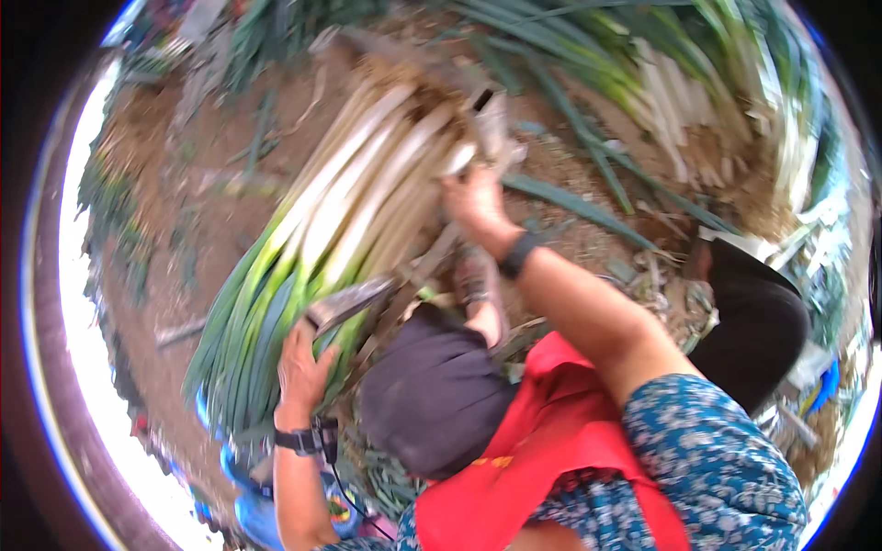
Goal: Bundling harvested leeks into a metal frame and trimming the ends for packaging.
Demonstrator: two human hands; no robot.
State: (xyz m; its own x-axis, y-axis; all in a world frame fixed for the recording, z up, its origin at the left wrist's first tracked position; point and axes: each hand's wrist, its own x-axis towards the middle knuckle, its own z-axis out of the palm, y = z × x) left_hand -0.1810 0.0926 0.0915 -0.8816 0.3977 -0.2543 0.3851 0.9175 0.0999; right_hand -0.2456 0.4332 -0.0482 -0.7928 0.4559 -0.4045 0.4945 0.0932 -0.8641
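A thick bundle of leeks (335,216) lies slantwise before me, white stalks and roots at the far end, green leaves at the near left. Against the green leaves rests my left hand (305,367), its thumb apart from the fingers, beside a flat metal bracket end (349,303). My right hand (478,204) is at the right side of the white stalks, close to a second upright metal piece (489,119). Its fingers are curled around something pale, blurred and partly hidden, which I cannot make out.
More leeks (666,101) are heaped at the far right, with loose green leaves (579,211) on the dirt ground (220,119). A dark rounded object (749,317) stands at the right. Blue plastic (262,514) lies at the lower left. My shoe (476,280) is near the bundle.
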